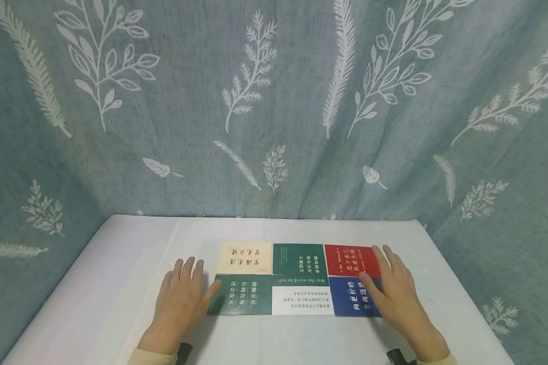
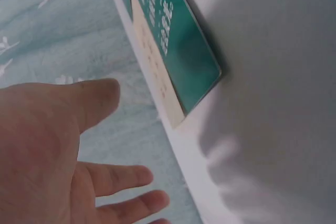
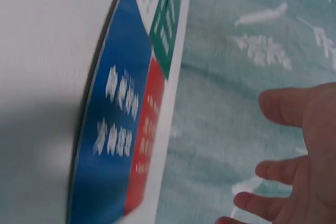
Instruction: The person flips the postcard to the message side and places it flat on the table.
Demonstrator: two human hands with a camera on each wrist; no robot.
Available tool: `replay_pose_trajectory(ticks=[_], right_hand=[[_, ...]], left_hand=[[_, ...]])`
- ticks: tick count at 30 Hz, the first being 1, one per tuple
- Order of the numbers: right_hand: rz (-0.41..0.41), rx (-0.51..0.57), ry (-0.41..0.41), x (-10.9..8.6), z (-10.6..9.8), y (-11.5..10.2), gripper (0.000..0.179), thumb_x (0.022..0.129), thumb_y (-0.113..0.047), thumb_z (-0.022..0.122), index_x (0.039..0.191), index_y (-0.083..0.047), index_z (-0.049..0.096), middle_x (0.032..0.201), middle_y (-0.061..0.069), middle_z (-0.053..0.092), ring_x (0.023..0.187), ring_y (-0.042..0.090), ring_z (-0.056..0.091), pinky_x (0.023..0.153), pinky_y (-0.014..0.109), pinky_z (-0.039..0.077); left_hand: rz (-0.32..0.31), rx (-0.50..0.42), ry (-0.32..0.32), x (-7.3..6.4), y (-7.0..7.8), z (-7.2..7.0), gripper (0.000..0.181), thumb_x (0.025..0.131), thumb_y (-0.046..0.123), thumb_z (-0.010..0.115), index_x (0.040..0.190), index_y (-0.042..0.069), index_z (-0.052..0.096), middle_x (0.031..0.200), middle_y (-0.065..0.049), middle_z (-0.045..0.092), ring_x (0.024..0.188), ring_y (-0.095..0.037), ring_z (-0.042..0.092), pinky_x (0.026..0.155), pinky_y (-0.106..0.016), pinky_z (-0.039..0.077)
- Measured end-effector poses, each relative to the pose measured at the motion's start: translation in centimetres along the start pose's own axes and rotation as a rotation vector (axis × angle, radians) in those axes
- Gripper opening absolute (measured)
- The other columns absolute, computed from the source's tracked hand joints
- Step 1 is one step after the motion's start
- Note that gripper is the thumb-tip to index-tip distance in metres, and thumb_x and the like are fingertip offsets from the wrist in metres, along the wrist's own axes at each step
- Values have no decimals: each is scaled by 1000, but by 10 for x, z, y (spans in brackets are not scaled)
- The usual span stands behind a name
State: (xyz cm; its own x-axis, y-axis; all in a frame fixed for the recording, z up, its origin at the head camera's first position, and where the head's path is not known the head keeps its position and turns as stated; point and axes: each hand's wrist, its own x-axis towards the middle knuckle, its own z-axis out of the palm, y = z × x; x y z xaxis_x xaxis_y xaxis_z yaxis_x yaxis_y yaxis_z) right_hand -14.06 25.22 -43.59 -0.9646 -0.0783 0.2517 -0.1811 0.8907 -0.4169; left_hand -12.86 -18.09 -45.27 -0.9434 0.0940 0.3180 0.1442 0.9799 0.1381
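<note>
Several printed cards lie edge to edge in two rows on the white table. The back row has a cream card, a green card and a red card. In front are a dark green card, a white card with a green top strip and a blue card. My left hand is at the left end, fingers spread, its thumb tip overlapping the dark green card. My right hand overlaps the right ends of the red and blue cards, fingers extended. Neither hand holds anything.
The white tabletop extends around the cards. A grey-green curtain with white leaf prints hangs behind and along both sides. Black bands show at both wrists, beside light sleeves.
</note>
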Motion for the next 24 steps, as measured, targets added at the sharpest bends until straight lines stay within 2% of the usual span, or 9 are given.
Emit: replay_pose_trajectory(ticks=[4, 6, 9, 12, 15, 19, 22, 24], right_hand=[[3, 22, -4, -1, 8, -13, 76, 97, -35, 65, 156, -1, 30, 156, 29, 29, 140, 52, 29, 108, 73, 24], [6, 35, -35, -3, 13, -20, 77, 96, -35, 67, 156, -2, 31, 154, 27, 34, 138, 49, 34, 107, 72, 29], [23, 60, -113, -6, 20, -33, 77, 94, -34, 70, 157, -6, 33, 153, 23, 38, 138, 45, 37, 104, 71, 34], [37, 83, -176, -8, 26, -47, 77, 94, -35, 71, 157, -10, 34, 152, 20, 41, 140, 43, 38, 105, 68, 36], [38, 107, -206, -8, 35, -62, 76, 93, -35, 72, 157, -11, 36, 150, 18, 44, 139, 40, 40, 105, 65, 38], [7, 154, -213, -5, 48, -81, 71, 93, -33, 73, 153, -10, 44, 136, 10, 56, 117, 26, 56, 97, 52, 51], [-47, 176, -217, -2, 60, -93, 64, 93, -31, 72, 148, -8, 50, 125, 5, 61, 102, 18, 56, 90, 43, 54], [-83, 180, -227, 0, 66, -99, 61, 93, -31, 72, 145, -6, 53, 123, 4, 62, 98, 16, 56, 87, 40, 54]], left_hand=[[14, -20, 51, -3, 0, 4, 62, 93, 38, 70, 129, -10, 60, 123, -30, 60, 116, -49, 55, 94, -59, 47], [21, -20, 71, -4, 0, 6, 58, 91, 36, 73, 126, -9, 62, 115, -29, 61, 108, -48, 58, 87, -58, 50], [19, -19, 64, -6, 0, 7, 54, 89, 34, 75, 124, -7, 64, 108, -26, 61, 100, -46, 59, 81, -56, 51], [9, -18, 29, -6, 0, 6, 50, 89, 34, 75, 119, -5, 67, 100, -23, 61, 92, -43, 58, 76, -53, 52], [5, -5, -23, -7, 1, 6, 40, 89, 34, 74, 106, -2, 69, 91, -20, 61, 84, -39, 57, 70, -51, 51], [-8, 18, -110, -6, 1, 5, 35, 92, 35, 71, 96, 1, 68, 83, -15, 58, 79, -34, 55, 66, -48, 50], [-22, 19, -156, -6, 2, 7, 35, 93, 36, 67, 94, 2, 68, 77, -11, 55, 79, -33, 54, 67, -47, 50], [-27, 24, -170, -6, 3, 9, 35, 93, 36, 67, 91, 2, 68, 75, -9, 53, 79, -32, 54, 67, -46, 50]])
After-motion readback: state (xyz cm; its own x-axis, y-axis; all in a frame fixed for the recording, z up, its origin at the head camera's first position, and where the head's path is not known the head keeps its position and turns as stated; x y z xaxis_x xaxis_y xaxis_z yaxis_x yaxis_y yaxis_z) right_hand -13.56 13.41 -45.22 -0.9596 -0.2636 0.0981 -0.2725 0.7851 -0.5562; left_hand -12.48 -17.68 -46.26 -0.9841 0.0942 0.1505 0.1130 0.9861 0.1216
